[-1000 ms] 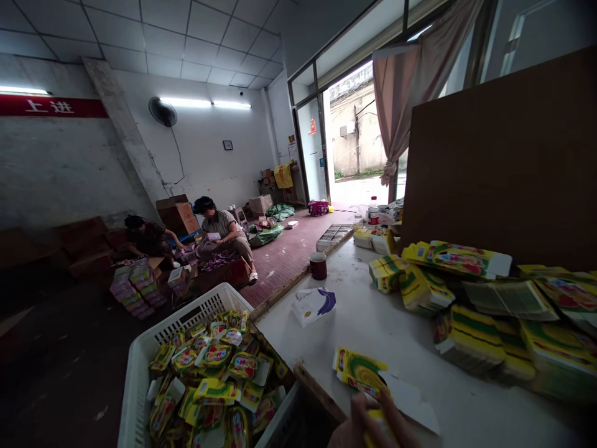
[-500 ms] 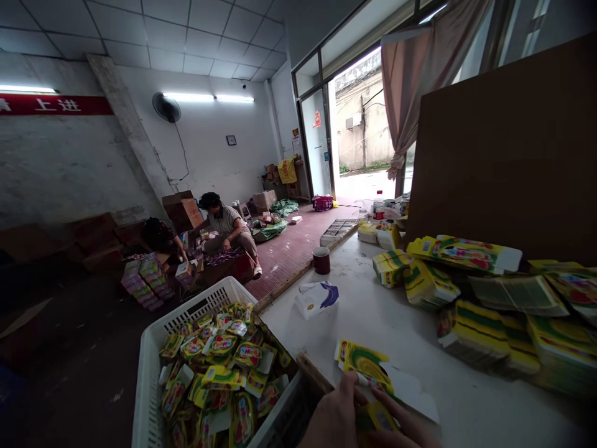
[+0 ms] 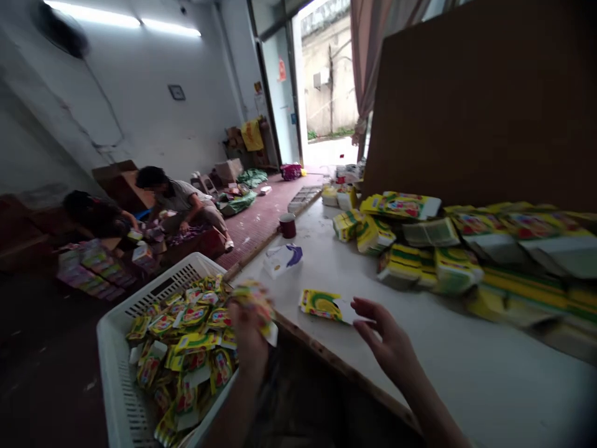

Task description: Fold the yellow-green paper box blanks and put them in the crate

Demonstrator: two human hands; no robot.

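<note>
My left hand (image 3: 250,341) grips a small yellow printed carton (image 3: 255,303), smeared by motion, beside the right rim of a white plastic crate (image 3: 108,367). Many similar filled-looking yellow cartons (image 3: 193,342) lie heaped in that crate. Over the white table, my right hand (image 3: 385,336) is open, its thumb and fingers apart. Its fingertips are close to the white flap of a yellow-and-green carton (image 3: 321,305) lying on the tabletop; whether they touch it I cannot tell.
Stacks of yellow cartons (image 3: 405,264) line the table's right side before a large brown board (image 3: 485,106). A tissue box (image 3: 283,259) and dark red mug (image 3: 288,225) stand near the wooden edge. Two people (image 3: 180,199) sit among boxes on the left.
My hands, earlier together over the table, have parted. The left has moved left towards the crate with a carton; the right has opened by the carton on the table. The view has shifted right and down.
</note>
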